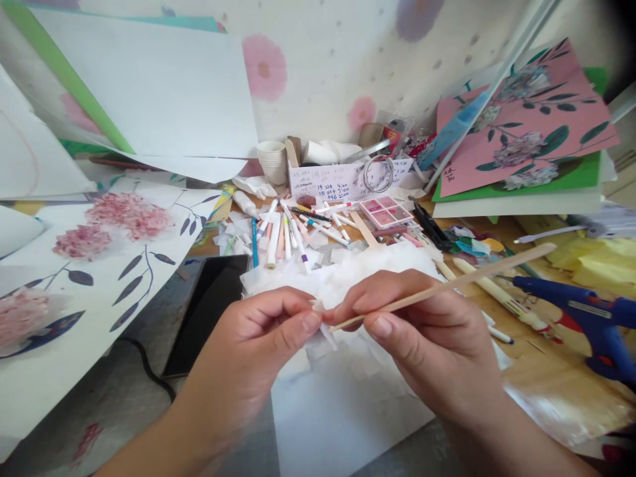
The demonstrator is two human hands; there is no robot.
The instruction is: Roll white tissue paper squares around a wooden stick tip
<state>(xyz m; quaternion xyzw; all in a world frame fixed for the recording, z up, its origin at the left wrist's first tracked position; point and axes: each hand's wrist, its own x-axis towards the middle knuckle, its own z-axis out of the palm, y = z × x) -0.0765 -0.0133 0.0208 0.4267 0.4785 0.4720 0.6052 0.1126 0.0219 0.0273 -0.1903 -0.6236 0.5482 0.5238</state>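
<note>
My left hand (263, 338) pinches a small piece of white tissue paper (325, 336) between thumb and forefinger. My right hand (427, 331) holds a thin wooden stick (462, 279) that slants up to the right. The stick's pointed lower end is at the tissue piece, close to my left thumb. Behind and below both hands lies a heap of white tissue pieces (368, 262), with a white sheet (348, 411) under them. My right fingertips are partly hidden behind the stick.
A black tablet (206, 305) lies left of my hands, beside a sheet with pink flowers (132, 218). Markers (295, 238) and a pink palette (386, 212) are behind. A blue glue gun (586, 311) is at the right, near a pink flower card (527, 126).
</note>
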